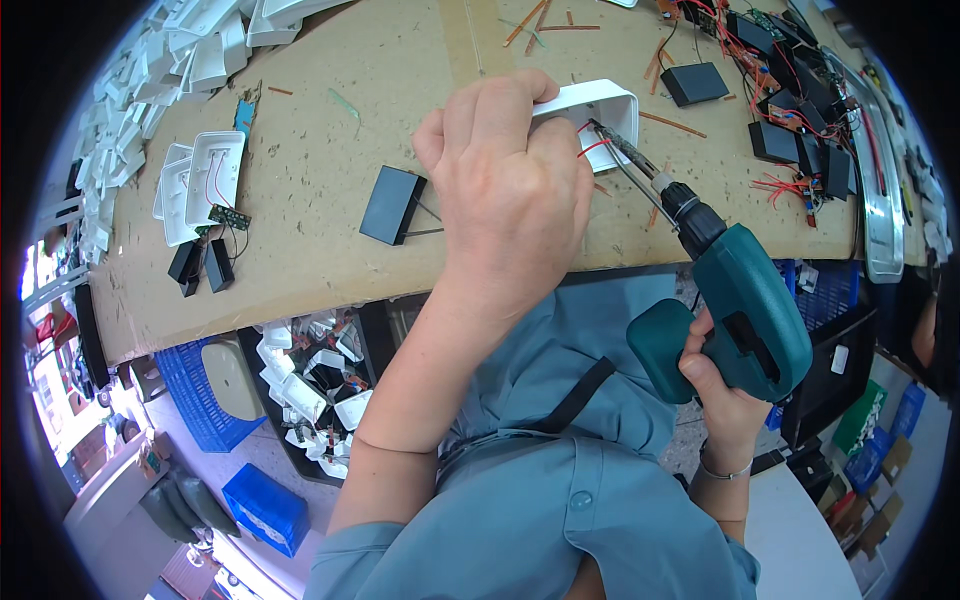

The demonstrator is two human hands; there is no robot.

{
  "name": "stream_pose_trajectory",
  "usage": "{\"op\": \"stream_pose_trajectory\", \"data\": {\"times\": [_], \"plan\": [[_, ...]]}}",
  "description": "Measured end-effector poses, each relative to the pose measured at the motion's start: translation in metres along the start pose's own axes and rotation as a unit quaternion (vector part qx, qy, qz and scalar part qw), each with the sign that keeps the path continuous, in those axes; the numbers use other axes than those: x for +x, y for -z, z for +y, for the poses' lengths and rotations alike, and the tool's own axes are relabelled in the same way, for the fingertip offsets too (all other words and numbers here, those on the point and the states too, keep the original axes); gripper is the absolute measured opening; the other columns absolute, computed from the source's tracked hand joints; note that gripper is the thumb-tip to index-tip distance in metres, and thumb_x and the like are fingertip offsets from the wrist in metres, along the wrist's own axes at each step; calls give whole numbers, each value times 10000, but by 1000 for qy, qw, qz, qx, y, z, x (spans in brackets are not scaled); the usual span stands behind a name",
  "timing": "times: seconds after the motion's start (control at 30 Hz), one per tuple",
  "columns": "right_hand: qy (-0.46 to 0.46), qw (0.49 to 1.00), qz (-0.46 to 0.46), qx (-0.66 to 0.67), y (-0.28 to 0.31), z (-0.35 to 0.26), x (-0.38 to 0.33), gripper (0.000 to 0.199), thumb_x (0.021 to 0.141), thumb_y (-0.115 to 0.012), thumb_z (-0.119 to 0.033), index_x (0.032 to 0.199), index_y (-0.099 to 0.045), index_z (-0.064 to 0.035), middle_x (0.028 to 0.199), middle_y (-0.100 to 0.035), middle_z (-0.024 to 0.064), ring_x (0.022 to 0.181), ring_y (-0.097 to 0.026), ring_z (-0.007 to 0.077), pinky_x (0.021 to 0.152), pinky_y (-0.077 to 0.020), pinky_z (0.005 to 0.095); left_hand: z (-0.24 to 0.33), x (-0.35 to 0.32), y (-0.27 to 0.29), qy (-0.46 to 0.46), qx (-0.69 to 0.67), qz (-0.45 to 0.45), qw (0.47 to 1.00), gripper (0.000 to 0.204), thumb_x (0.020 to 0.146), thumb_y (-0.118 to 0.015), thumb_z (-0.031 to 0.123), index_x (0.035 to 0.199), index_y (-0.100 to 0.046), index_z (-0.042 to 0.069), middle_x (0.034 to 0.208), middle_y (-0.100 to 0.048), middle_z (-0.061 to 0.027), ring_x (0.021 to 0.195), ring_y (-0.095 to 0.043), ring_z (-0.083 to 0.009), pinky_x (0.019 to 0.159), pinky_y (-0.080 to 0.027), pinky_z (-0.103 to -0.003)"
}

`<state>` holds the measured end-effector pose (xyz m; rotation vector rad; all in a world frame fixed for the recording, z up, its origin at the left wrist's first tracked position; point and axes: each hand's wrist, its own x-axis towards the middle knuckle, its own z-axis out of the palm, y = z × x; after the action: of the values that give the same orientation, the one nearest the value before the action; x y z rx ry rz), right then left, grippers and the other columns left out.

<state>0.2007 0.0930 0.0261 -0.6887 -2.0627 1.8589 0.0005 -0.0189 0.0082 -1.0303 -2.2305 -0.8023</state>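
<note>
My left hand [510, 190] is closed over a white plastic housing [600, 105] lying on the brown cardboard-covered workbench [330, 200]. Red wires show inside the housing at its open end. My right hand [722, 395] grips the handle of a teal cordless screwdriver [735, 310]. Its long bit [625, 150] reaches up and left into the housing next to my left hand's fingers. A black rectangular block [392, 205] with thin leads lies just left of my left hand.
White housings with small circuit boards and black blocks [205, 185] lie at the bench's left, with a heap of white shells [170, 50] beyond. Black blocks with red wiring [790, 110] crowd the right. Under the bench stand blue crates [205, 395] and a bin of white parts [315, 395].
</note>
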Motion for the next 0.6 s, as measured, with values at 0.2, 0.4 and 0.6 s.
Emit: {"op": "stream_pose_trajectory", "data": {"times": [0.2, 0.4, 0.6], "plan": [[2, 1000, 13, -14, -5, -5, 0, 426, 721, -703, -105, 1064, -502, 46, 791, -549, 64, 661, -511, 126, 592, -413, 236, 0, 0, -1, 2, -3, 1, 1000, 86, 599, -632, 51, 684, -631, 38, 910, -567, -57, 841, -520, -211, 768, -320, -327], [1, 999, 8, -35, -2, -5, -2, 428, 719, -696, -85, 1080, -500, 36, 841, -554, 83, 672, -520, 125, 611, -423, 238, 0, -1, 0, 3, -1, -2, 1000, 82, 605, -632, 57, 685, -630, 39, 918, -563, -56, 848, -518, -210, 775, -314, -325], [13, 999, -1, -29, -3, -6, -1, 538, 716, -687, -57, 1190, -452, 41, 1045, -567, 167, 694, -547, 119, 656, -458, 244, 1, -1, 0, 4, 0, -3, 1000, 82, 607, -634, 69, 685, -632, 43, 918, -561, -55, 849, -518, -209, 769, -312, -329]]}}
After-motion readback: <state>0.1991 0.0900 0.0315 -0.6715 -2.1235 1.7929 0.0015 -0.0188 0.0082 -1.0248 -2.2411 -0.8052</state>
